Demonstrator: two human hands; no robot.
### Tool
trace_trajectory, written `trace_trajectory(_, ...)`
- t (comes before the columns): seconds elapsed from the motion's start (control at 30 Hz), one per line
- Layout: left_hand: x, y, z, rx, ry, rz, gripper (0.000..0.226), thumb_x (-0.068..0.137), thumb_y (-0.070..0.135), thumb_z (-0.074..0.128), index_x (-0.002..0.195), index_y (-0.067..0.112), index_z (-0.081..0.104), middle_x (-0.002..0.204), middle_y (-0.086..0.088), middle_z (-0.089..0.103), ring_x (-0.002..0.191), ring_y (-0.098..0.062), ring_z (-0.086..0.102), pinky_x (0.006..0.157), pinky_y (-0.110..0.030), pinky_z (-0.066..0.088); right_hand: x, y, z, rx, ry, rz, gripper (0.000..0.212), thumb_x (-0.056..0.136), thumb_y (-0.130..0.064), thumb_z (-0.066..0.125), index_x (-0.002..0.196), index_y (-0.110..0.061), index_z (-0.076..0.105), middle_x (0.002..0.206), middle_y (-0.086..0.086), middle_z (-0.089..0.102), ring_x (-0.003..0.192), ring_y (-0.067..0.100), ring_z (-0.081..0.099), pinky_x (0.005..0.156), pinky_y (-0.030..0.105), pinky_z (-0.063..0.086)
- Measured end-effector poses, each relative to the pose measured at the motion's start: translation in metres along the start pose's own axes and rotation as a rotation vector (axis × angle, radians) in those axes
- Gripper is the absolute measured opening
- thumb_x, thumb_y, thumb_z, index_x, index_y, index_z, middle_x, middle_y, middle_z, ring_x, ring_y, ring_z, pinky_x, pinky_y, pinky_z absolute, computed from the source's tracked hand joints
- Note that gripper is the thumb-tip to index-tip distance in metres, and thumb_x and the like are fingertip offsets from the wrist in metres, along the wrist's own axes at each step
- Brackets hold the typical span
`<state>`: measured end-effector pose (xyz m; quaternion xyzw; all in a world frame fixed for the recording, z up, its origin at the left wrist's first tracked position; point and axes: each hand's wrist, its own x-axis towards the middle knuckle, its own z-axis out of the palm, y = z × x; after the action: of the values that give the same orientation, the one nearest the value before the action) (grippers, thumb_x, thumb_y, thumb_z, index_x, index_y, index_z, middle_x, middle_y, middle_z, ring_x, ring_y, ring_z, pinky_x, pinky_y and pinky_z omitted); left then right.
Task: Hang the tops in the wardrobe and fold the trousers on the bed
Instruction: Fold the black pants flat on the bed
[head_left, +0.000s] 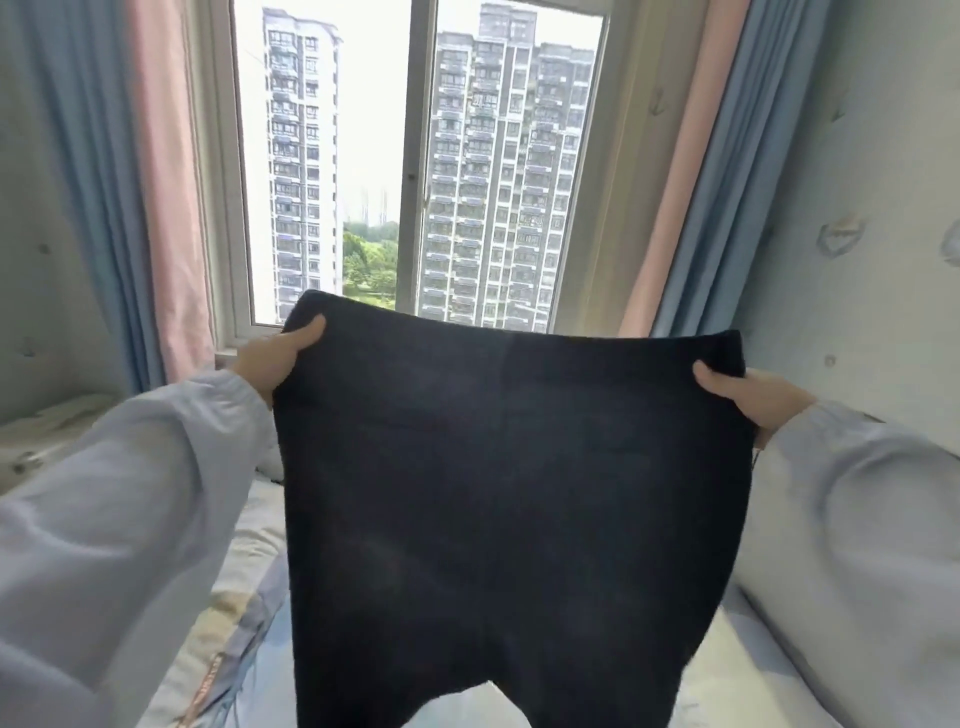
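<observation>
One pair of dark navy trousers (511, 499), plain with no readable label, hangs spread across the centre of the frame above the bed (234, 613). The left hand (278, 358) and right hand (748, 392) each grip a waistband corner, thumbs in front, fingers curled behind the cloth.

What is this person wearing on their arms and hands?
Both arms wear long, loose sleeves of a thin, pale lilac-grey fabric that puffs out and gathers at the wrist: left sleeve, right sleeve. The left hand and right hand are bare, with no gloves, rings or watch visible.
</observation>
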<state>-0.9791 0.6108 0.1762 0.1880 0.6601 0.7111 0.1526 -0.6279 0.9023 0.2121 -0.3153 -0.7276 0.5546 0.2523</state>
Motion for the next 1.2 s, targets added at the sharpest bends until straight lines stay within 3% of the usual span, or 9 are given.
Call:
trace_trajectory(0.13,-0.007,0.012,-0.011,-0.167,-0.171,0.019,0.027,0.090,0.038,0.057,0.096,0.013,0.064,0.090,0.001,0.074,0.074,-0.013,0.072,0.072,-0.030,0.048,-0.001,-0.015,-0.004,0.180,-0.051,-0.009,0.091,0.040,-0.061,0.080,0.113,-0.010,0.060,0.096,0.006,0.072,0.083,0.022,0.070,0.054,0.026,0.057)
trace_trajectory(0.23,-0.009,0.005,-0.019,-0.157,-0.157,-0.019,0.027,0.091,0.037,0.054,0.095,0.012,0.064,0.080,0.001,0.075,0.068,-0.012,0.071,0.079,-0.034,0.048,0.000,-0.006,0.004,0.218,-0.126,0.003,0.103,0.024,-0.057,0.089,0.110,-0.008,0.061,0.095,0.008,0.074,0.080,0.020,0.072,0.056,0.028,0.058)
trace_trajectory(0.37,0.000,-0.014,-0.028,0.010,-0.025,-0.106,0.061,0.070,0.052,0.074,0.108,0.005,0.065,0.104,-0.009,0.071,0.095,-0.028,0.067,0.097,-0.041,0.047,0.019,0.011,0.024,0.218,-0.034,0.130,0.067,0.063,-0.048,0.069,0.114,-0.004,0.062,0.105,0.014,0.070,0.088,0.028,0.070,0.076,0.037,0.058)
trace_trajectory(0.5,0.008,-0.046,-0.011,0.329,0.159,-0.192,0.067,0.075,0.043,0.075,0.115,-0.008,0.057,0.114,-0.010,0.061,0.108,-0.035,0.057,0.100,-0.038,0.043,0.034,0.017,0.053,-0.251,0.209,0.216,0.082,0.068,-0.063,0.069,0.122,-0.002,0.058,0.119,0.013,0.063,0.110,0.032,0.058,0.100,0.034,0.041)
trace_trajectory(0.63,0.059,-0.099,0.023,0.080,0.088,-0.349,0.067,0.067,0.041,0.074,0.115,-0.005,0.061,0.104,-0.016,0.068,0.096,-0.034,0.064,0.094,-0.043,0.050,0.044,0.016,0.100,-0.253,0.445,0.262,0.058,0.091,-0.036,0.055,0.131,0.005,0.045,0.134,0.017,0.050,0.122,0.035,0.048,0.101,0.033,0.036)
trace_trajectory(0.73,0.026,-0.064,0.079,-0.107,-0.006,-0.351,0.061,0.078,0.044,0.065,0.118,-0.002,0.059,0.112,-0.013,0.065,0.105,-0.032,0.061,0.099,-0.044,0.046,0.040,-0.003,0.135,-0.188,0.534,0.111,0.041,0.093,-0.028,0.052,0.119,0.004,0.054,0.109,0.014,0.059,0.102,0.033,0.057,0.089,0.034,0.043)
trace_trajectory(0.87,-0.029,-0.036,0.138,-0.210,-0.227,-0.195,0.045,0.090,0.051,0.052,0.110,0.011,0.060,0.104,-0.007,0.067,0.096,-0.023,0.064,0.089,-0.041,0.051,0.012,-0.007,0.198,-0.289,0.318,-0.275,0.025,0.093,-0.021,0.048,0.106,-0.003,0.061,0.092,0.010,0.061,0.089,0.029,0.059,0.072,0.026,0.038)
trace_trajectory(1.03,-0.055,-0.044,0.147,-0.220,-0.332,-0.142,0.049,0.092,0.051,0.047,0.115,0.011,0.062,0.101,-0.008,0.070,0.096,-0.022,0.065,0.090,-0.035,0.050,-0.009,0.025,0.229,-0.332,-0.008,-0.344,0.064,0.093,-0.003,0.040,0.150,-0.018,0.015,0.132,0.005,0.035,0.120,0.019,0.043,0.085,0.008,0.030)
trace_trajectory(1.2,-0.066,-0.060,0.133,-0.177,-0.449,-0.080,0.033,0.084,0.037,0.066,0.099,0.008,0.063,0.088,-0.011,0.066,0.079,-0.021,0.066,0.075,-0.034,0.054,-0.026,0.046,0.237,-0.417,-0.141,-0.426,0.074,0.083,0.006,0.042,0.149,-0.014,0.015,0.143,-0.002,0.021,0.134,0.014,0.028,0.110,0.019,0.025)
